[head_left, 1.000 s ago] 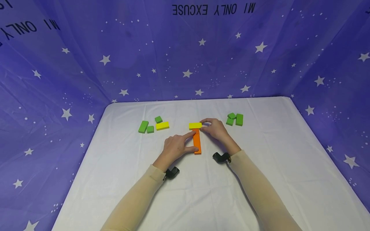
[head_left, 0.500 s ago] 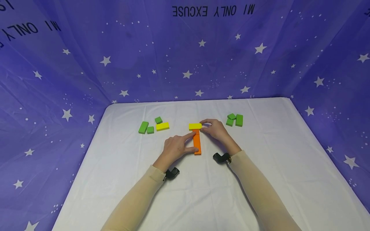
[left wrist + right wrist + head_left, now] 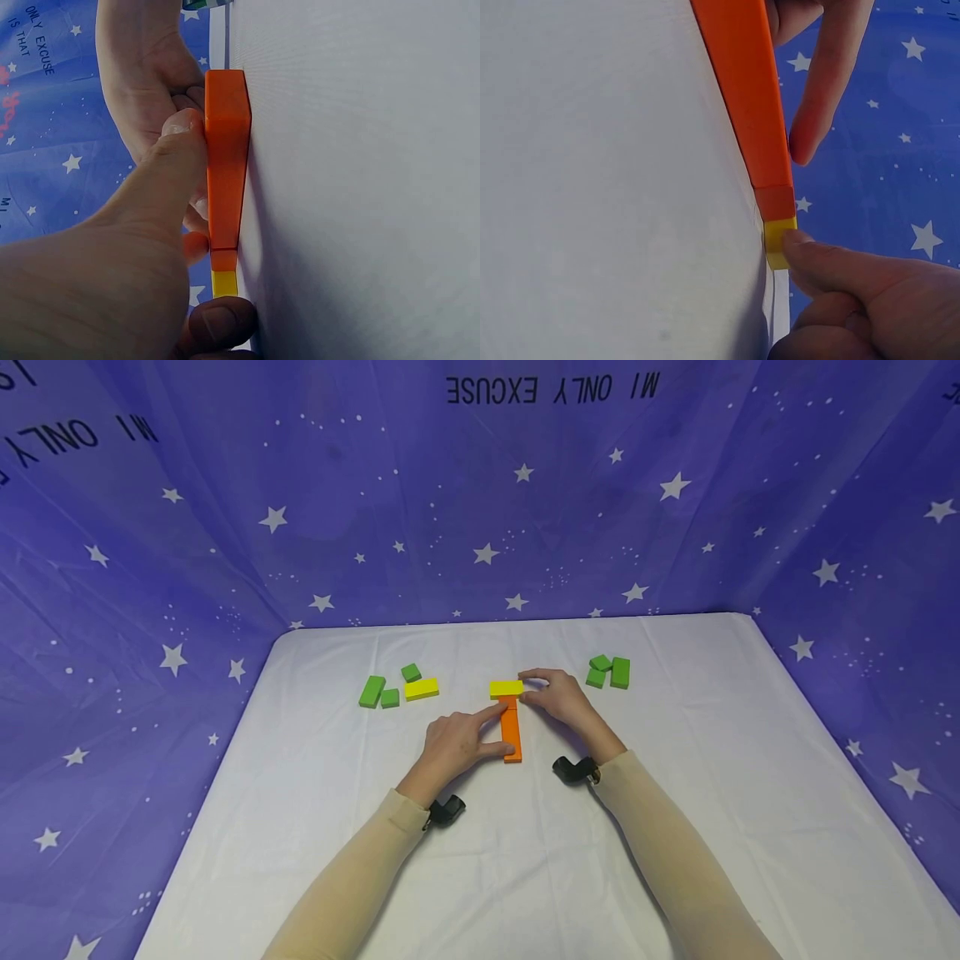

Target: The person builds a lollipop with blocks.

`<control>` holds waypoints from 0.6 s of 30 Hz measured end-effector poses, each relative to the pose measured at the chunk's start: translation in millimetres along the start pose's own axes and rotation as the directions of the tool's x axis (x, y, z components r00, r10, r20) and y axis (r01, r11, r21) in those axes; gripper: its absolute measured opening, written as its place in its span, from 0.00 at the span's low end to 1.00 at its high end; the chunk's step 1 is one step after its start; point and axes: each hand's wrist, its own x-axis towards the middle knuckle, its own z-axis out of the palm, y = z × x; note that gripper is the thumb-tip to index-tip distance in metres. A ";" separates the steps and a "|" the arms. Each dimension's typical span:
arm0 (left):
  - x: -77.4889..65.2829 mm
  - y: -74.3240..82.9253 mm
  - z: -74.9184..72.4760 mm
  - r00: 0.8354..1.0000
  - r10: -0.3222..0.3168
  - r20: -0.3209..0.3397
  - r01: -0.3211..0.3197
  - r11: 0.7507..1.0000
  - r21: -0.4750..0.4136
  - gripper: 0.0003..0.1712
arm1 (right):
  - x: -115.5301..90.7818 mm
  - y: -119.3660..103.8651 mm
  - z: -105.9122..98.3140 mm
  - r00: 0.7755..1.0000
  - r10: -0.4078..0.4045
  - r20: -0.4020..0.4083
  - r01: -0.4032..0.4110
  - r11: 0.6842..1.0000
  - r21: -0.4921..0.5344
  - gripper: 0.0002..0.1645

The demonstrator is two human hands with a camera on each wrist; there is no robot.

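Note:
A long orange block [image 3: 511,731] lies lengthwise on the white table, a short orange block [image 3: 775,202] flush against its far end. Crosswise beyond them, a yellow block [image 3: 506,688] forms the top of a T shape. My left hand [image 3: 453,739] rests its thumb on the near end of the long orange block and its outstretched index finger near the far end. With thumb and index finger my right hand [image 3: 561,697] pinches the right end of the yellow block. In the right wrist view that thumb [image 3: 806,251] lies on the yellow block's near face.
To the left lie a second yellow block [image 3: 422,689], a long green block [image 3: 372,691] and two small green blocks. At the right are another long green block [image 3: 620,672] and two small green blocks. A star-printed blue cloth [image 3: 480,510] rises behind the white table [image 3: 480,893].

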 end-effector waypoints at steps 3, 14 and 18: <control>0.0 -0.1 0.0 1.000 -0.003 0.004 0.003 1.000 0.000 0.48 | -0.8 0.0 -1.9 1.000 0.007 0.005 -0.007 1.000 0.020 0.29; 0.7 0.1 -1.4 1.000 -0.013 0.025 0.012 1.000 0.010 0.49 | -0.5 2.1 -21.2 0.995 0.099 0.004 -0.099 0.991 0.088 0.30; 0.3 0.0 -1.5 1.000 -0.008 0.022 0.008 1.000 0.004 0.48 | -1.5 6.7 -33.5 0.994 0.109 -0.007 -0.107 0.986 0.124 0.29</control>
